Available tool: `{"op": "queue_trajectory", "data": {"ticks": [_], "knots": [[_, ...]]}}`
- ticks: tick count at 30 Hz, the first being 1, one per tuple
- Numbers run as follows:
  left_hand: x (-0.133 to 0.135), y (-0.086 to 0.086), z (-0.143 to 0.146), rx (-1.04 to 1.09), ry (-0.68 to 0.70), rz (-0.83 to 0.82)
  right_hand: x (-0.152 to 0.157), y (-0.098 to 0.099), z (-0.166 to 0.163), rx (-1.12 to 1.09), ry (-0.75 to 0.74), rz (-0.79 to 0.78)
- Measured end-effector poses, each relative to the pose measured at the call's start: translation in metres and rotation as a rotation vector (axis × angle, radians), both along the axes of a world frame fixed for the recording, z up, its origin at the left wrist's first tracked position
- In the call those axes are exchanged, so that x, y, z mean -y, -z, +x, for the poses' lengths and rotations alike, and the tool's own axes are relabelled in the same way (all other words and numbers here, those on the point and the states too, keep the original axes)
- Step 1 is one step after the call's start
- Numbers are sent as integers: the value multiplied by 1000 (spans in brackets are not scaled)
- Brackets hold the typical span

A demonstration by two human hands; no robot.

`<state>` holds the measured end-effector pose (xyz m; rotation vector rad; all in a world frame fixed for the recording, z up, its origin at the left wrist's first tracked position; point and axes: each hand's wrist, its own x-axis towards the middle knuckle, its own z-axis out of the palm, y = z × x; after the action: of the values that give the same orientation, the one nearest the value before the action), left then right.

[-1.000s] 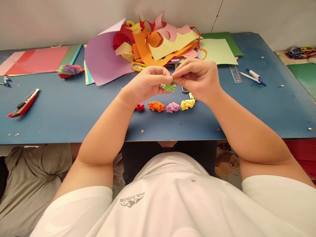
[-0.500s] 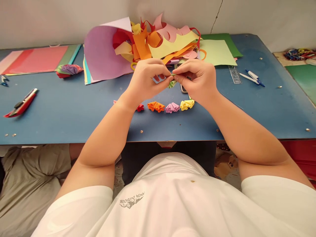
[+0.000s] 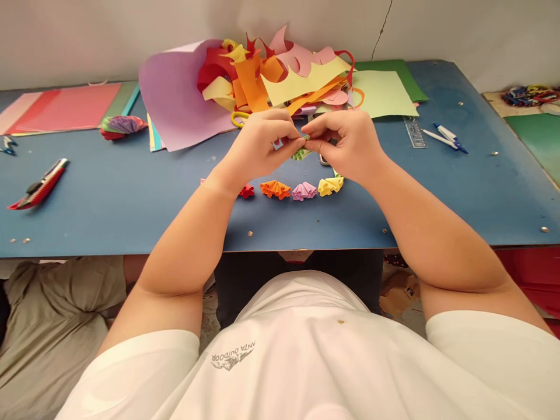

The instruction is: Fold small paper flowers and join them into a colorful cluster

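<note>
Here your left hand and right hand, fingertips closed in tight pinches, hold the green curled paper beyond the purple fan, and squeezing too hard could crush those green curls.

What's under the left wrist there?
Red curled paper shows at the right edge of the left wrist, a reddish tip at its left. What lies between is covered, so whether they are one piece is unclear.

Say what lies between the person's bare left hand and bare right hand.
In the head view, a light-green piece of curled paper lies between the left hand and the right hand, pinched at their fingertips.
</note>
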<state>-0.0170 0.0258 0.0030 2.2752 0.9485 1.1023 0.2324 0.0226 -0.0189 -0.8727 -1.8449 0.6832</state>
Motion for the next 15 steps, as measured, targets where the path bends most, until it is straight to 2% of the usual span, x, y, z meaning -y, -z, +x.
{"op": "queue_trajectory", "data": {"ticks": [3, 7, 15], "knots": [[0, 0, 0, -25, 15, 54, 3, -1, -3, -18, 21, 10], [1, 1, 0, -50, -31, 32, 10, -3, -5, -13, 51, -2], [-1, 3, -1, -7, -27, -6, 9, -4, -2, 59, -9, 67]]}}
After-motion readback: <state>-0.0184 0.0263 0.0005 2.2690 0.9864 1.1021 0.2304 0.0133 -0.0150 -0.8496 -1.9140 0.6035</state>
